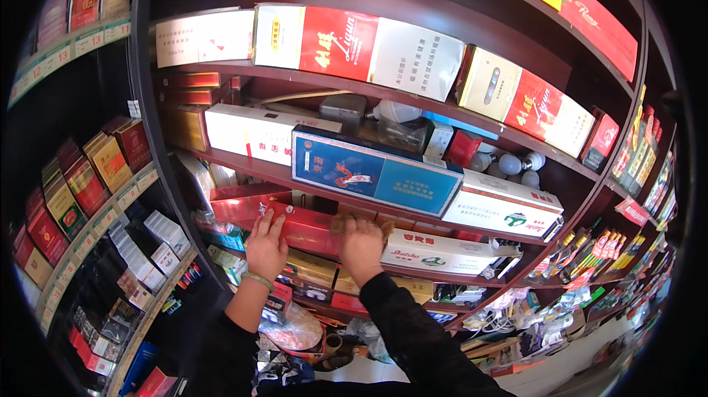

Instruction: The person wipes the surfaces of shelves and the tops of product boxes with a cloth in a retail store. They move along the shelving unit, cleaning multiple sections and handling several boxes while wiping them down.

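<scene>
A glossy red cigarette carton (312, 229) lies lengthwise on a lower shelf before me. My left hand (266, 250), with a pale bangle at the wrist, holds the carton near its left end, fingers over its upper edge. At the carton's right end, my right hand (360, 246) presses down with a bunched brown cloth (338, 224) under its fingers. Part of the cloth is hidden by the hand. Another red carton (238, 203) sits just left of my left hand. Right of my right hand lies a white Baisha carton (440, 253).
Above, a blue carton (376, 173) and a white carton (503, 203) front a shelf holding light bulbs (509, 164). Higher up stand red-and-white Liyun cartons (340, 43). Cigarette packs (113, 162) line the left rack. Below hangs a plastic bag (296, 328).
</scene>
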`<state>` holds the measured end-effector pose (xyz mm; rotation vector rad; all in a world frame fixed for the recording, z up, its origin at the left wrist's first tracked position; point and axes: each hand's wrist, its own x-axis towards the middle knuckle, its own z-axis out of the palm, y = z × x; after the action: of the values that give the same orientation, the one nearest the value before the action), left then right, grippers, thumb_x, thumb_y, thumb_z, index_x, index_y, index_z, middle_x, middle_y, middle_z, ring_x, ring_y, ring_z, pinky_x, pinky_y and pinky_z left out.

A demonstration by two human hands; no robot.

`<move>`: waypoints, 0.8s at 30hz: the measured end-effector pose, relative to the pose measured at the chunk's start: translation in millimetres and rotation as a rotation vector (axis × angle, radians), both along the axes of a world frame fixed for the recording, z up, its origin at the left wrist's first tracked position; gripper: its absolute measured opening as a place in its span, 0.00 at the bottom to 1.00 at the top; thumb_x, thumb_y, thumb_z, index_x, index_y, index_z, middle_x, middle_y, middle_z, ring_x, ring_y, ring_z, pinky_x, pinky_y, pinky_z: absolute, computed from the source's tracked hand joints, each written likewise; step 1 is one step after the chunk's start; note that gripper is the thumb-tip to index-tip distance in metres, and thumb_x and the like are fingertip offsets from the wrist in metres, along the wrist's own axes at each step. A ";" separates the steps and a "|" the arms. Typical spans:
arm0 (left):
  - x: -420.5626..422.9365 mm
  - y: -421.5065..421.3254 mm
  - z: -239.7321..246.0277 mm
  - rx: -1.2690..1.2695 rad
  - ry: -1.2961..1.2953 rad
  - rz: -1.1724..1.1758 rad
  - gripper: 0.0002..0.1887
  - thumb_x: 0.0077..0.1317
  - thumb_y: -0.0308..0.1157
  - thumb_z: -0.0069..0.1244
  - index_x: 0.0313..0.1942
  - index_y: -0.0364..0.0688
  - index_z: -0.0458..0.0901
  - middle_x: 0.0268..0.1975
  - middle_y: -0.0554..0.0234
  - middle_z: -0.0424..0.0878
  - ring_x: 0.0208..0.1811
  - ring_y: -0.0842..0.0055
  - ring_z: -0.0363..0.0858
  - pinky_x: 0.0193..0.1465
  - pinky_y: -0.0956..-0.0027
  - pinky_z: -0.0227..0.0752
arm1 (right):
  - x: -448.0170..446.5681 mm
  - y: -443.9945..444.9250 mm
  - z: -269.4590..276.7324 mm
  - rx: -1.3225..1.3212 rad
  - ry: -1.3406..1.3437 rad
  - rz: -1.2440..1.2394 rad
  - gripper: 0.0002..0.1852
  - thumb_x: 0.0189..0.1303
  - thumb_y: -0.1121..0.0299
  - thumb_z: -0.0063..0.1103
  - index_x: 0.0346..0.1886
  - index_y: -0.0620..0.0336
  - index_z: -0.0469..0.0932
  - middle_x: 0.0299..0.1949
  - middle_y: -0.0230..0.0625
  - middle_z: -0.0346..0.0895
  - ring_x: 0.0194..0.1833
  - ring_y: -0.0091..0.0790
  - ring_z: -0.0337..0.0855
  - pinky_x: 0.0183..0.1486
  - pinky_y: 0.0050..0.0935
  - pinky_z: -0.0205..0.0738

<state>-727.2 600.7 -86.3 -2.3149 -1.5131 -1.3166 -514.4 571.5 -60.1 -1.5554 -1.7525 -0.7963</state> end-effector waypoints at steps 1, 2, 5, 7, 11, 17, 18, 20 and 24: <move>-1.7 -0.7 -0.6 -0.017 -0.029 0.000 0.30 0.52 0.26 0.56 0.60 0.48 0.75 0.65 0.51 0.70 0.61 0.49 0.72 0.62 0.55 0.69 | -17.9 6.2 4.4 -0.079 0.064 0.041 0.16 0.51 0.67 0.56 0.45 0.59 0.76 0.34 0.42 0.78 0.38 0.44 0.81 0.41 0.44 0.72; -4.5 -0.8 -1.6 0.007 -0.041 0.004 0.29 0.53 0.27 0.56 0.59 0.46 0.75 0.64 0.51 0.70 0.60 0.50 0.73 0.61 0.55 0.70 | -37.9 8.4 9.0 -0.174 0.107 0.117 0.14 0.51 0.67 0.57 0.42 0.59 0.76 0.33 0.42 0.79 0.37 0.44 0.81 0.41 0.44 0.74; -6.2 -0.1 -7.8 -0.068 -0.099 -0.018 0.28 0.53 0.26 0.56 0.57 0.43 0.75 0.65 0.51 0.69 0.58 0.51 0.75 0.60 0.55 0.70 | -85.5 24.6 13.2 -0.311 0.106 0.324 0.17 0.52 0.69 0.56 0.47 0.62 0.75 0.44 0.46 0.80 0.47 0.47 0.81 0.51 0.42 0.74; -4.6 -0.6 -7.1 -0.069 -0.118 -0.014 0.26 0.53 0.26 0.55 0.56 0.42 0.76 0.65 0.51 0.69 0.56 0.52 0.76 0.59 0.56 0.72 | -97.3 34.5 9.5 -0.078 0.102 0.431 0.19 0.54 0.71 0.54 0.51 0.63 0.74 0.50 0.46 0.78 0.54 0.47 0.78 0.58 0.41 0.70; -4.7 -5.8 -1.7 -0.040 -0.033 0.037 0.25 0.54 0.24 0.53 0.56 0.44 0.76 0.63 0.53 0.72 0.55 0.54 0.77 0.56 0.58 0.74 | -56.8 21.1 4.4 -0.245 0.046 0.419 0.20 0.54 0.72 0.53 0.53 0.60 0.73 0.55 0.46 0.75 0.57 0.47 0.76 0.61 0.41 0.67; -1.0 -1.6 1.8 0.008 -0.025 0.026 0.25 0.56 0.25 0.52 0.56 0.46 0.76 0.62 0.54 0.72 0.57 0.54 0.75 0.56 0.58 0.73 | 18.7 -16.3 22.9 -0.383 -0.024 0.169 0.18 0.53 0.74 0.52 0.50 0.59 0.75 0.47 0.44 0.78 0.50 0.48 0.78 0.55 0.42 0.70; -0.2 0.1 1.0 0.007 -0.010 0.025 0.25 0.55 0.27 0.52 0.57 0.47 0.76 0.63 0.55 0.71 0.59 0.53 0.73 0.58 0.55 0.70 | 32.5 -20.7 23.2 -0.349 -0.027 0.159 0.16 0.53 0.74 0.52 0.47 0.58 0.75 0.43 0.43 0.77 0.47 0.47 0.78 0.52 0.42 0.71; -0.8 3.0 -0.2 0.006 0.020 0.034 0.26 0.55 0.29 0.53 0.57 0.47 0.76 0.64 0.56 0.70 0.64 0.51 0.68 0.63 0.49 0.65 | 55.9 -33.2 31.1 -0.257 0.030 0.193 0.14 0.53 0.75 0.52 0.45 0.58 0.76 0.38 0.43 0.77 0.44 0.48 0.78 0.48 0.43 0.72; 12.7 -10.1 16.3 0.083 0.141 0.169 0.28 0.54 0.33 0.55 0.58 0.46 0.74 0.67 0.57 0.67 0.72 0.51 0.55 0.68 0.38 0.48 | 84.3 -77.4 60.3 -0.146 0.280 0.300 0.14 0.54 0.80 0.51 0.45 0.59 0.75 0.38 0.46 0.76 0.43 0.51 0.77 0.45 0.46 0.71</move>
<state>-714.5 590.6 -70.0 -2.1278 -1.5400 -1.1277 -430.1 494.1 0.3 -1.3724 -1.8051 -0.2940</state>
